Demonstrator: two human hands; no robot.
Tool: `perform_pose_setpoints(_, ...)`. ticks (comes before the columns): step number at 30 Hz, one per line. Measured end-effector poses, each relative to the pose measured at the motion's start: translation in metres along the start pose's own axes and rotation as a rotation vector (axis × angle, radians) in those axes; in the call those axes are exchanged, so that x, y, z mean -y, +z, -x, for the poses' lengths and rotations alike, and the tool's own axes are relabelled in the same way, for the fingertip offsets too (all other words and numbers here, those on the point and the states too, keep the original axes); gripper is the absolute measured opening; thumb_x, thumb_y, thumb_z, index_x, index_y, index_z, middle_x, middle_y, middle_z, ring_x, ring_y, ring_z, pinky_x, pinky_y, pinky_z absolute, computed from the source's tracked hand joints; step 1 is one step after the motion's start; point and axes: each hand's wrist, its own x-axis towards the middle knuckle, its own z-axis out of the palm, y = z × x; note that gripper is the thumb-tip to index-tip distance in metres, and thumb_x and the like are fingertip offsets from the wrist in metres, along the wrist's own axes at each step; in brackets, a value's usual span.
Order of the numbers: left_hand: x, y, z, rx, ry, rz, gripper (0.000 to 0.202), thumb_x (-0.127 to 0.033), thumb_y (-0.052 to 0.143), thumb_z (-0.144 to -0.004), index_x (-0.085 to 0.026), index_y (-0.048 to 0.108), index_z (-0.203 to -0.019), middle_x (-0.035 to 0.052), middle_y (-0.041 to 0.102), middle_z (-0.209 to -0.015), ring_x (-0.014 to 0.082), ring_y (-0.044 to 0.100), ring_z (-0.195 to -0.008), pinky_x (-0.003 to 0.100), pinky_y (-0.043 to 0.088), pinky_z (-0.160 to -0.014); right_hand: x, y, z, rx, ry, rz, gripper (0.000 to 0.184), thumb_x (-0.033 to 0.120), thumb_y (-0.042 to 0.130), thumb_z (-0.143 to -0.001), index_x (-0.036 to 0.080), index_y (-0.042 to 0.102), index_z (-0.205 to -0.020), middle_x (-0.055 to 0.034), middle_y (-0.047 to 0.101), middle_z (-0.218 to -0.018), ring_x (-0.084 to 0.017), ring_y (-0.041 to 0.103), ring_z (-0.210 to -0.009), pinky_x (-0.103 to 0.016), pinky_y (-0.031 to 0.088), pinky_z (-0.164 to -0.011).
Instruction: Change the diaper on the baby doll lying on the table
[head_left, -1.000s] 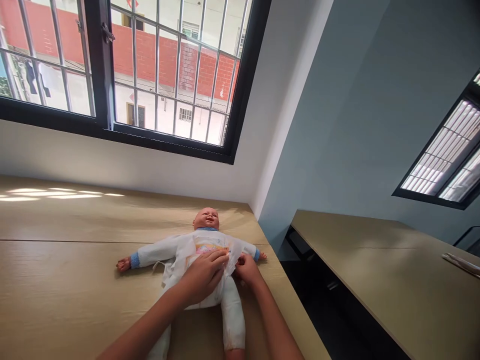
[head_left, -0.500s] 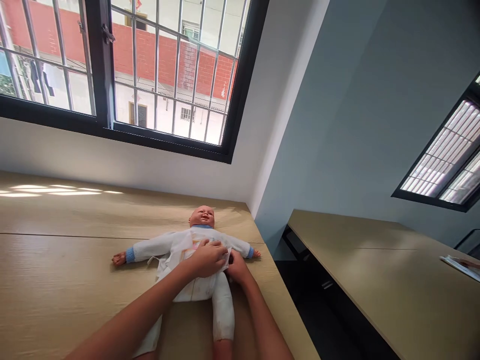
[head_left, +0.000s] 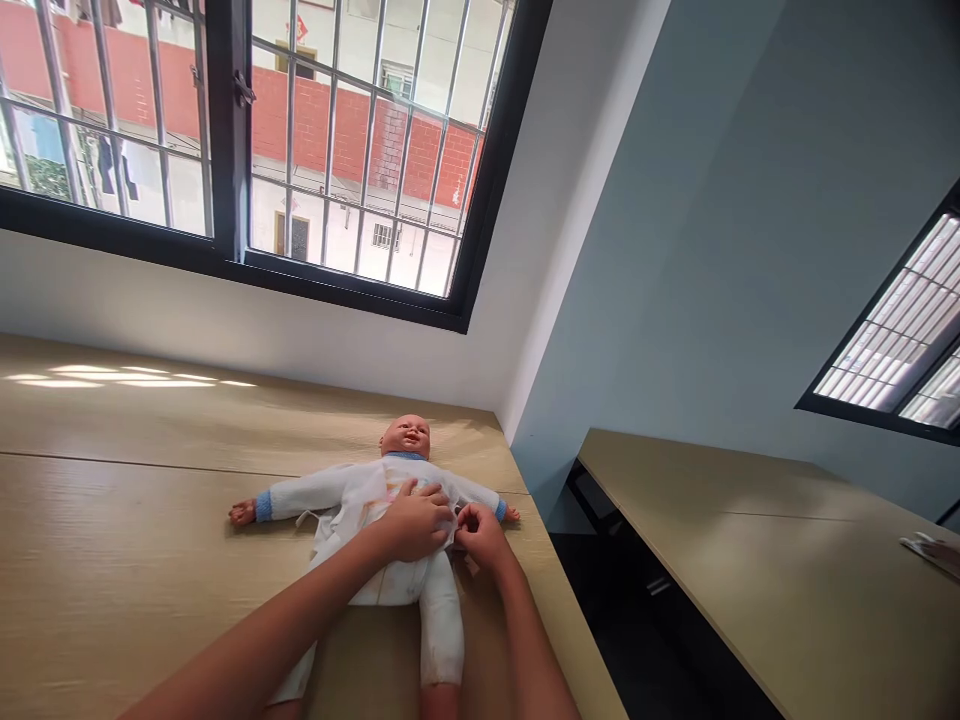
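Baby doll [head_left: 405, 438] flat on its back on the wooden table [head_left: 150, 420], arms spread wide. The left hand [head_left: 415, 522] lies open, pressing on the chest of its thin white gown [head_left: 337, 505], while the right hand [head_left: 480, 535] pinches the gown's edge — tight at the fingertips. Doll looks light and soft, gown floppy — best taken at the torso. Faint coloured print, no readable lettering.

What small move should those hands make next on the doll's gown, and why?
I'd probably have the right hand fold the loose edge of the white gown over the baby doll's belly: its fingers are at that edge, while the left hand lies flat on the gown's front, steadying it. The side ties hang loose, so they could wait.
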Motion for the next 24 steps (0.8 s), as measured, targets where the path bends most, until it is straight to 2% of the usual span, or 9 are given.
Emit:
perform_pose_setpoints(6,-0.002,0.000,0.003,0.012,-0.026,-0.008,0.023,-0.024,0.058,-0.085,-0.026,0.071,-0.104,0.0054,0.068,-0.119,0.0303,0.048,-0.131,0.059,0.022,-0.112,0.010,-0.003,0.007,0.075,0.041,-0.006,0.020,0.016,0.061,-0.057,0.017,0.060,-0.077,0.0022,0.063,-0.074,-0.012,0.052,-0.064,-0.022,0.039,-0.056)
perform_pose_setpoints(10,-0.004,-0.003,0.003,0.033,-0.048,-0.013,0.022,-0.027,0.057,-0.087,-0.029,0.073,-0.102,0.0042,0.068,-0.123,0.0293,0.048,-0.131,0.059,0.022,-0.113,0.011,-0.007,0.008,0.041,0.098,0.011,0.021,0.015,0.065,-0.055,0.017,0.061,-0.075,0.0021,0.063,-0.073,-0.013,0.054,-0.067,-0.022,0.041,-0.056)
perform_pose_setpoints(13,-0.005,-0.003,0.000,0.078,-0.075,-0.018,0.021,-0.032,0.059,-0.087,-0.032,0.076,-0.099,0.0034,0.067,-0.127,0.0314,0.043,-0.136,0.063,0.018,-0.115,0.007,-0.011,0.006,0.009,0.195,-0.001,0.027,0.016,0.068,-0.052,0.018,0.057,-0.076,0.0024,0.063,-0.069,-0.014,0.056,-0.060,-0.023,0.042,-0.052)
perform_pose_setpoints(16,-0.005,0.000,-0.005,0.129,-0.122,-0.028,0.023,-0.038,0.065,-0.081,-0.036,0.078,-0.101,0.0042,0.056,-0.145,0.0372,0.035,-0.142,0.071,0.008,-0.114,0.003,-0.012,0.003,-0.004,0.300,-0.024,0.027,0.021,0.067,-0.054,0.020,0.050,-0.075,0.0058,0.056,-0.052,-0.014,0.053,-0.046,-0.024,0.041,-0.044)
perform_pose_setpoints(19,-0.008,0.001,-0.009,0.155,-0.168,-0.040,0.029,-0.039,0.069,-0.076,-0.037,0.078,-0.104,0.0057,0.042,-0.157,0.0405,0.027,-0.147,0.076,0.003,-0.111,0.001,-0.008,0.000,-0.042,0.348,-0.036,0.031,0.020,0.067,-0.053,0.021,0.046,-0.076,0.0078,0.055,-0.052,-0.013,0.053,-0.043,-0.024,0.042,-0.043)
perform_pose_setpoints(22,-0.012,0.001,-0.011,0.165,-0.201,-0.050,0.029,-0.037,0.068,-0.075,-0.037,0.078,-0.103,0.0067,0.039,-0.158,0.0405,0.025,-0.148,0.078,0.003,-0.110,-0.001,-0.007,0.000,-0.112,0.372,-0.012,0.034,0.013,0.066,-0.050,0.021,0.046,-0.077,0.0087,0.056,-0.057,-0.012,0.054,-0.044,-0.023,0.043,-0.043)
perform_pose_setpoints(24,-0.015,0.001,-0.011,0.162,-0.217,-0.057,0.030,-0.036,0.067,-0.075,-0.036,0.078,-0.103,0.0069,0.040,-0.158,0.0411,0.025,-0.147,0.078,0.002,-0.109,-0.003,-0.010,0.001,-0.153,0.406,0.031,0.035,0.010,0.066,-0.049,0.022,0.045,-0.074,0.0091,0.053,-0.054,-0.013,0.054,-0.043,-0.023,0.040,-0.041)
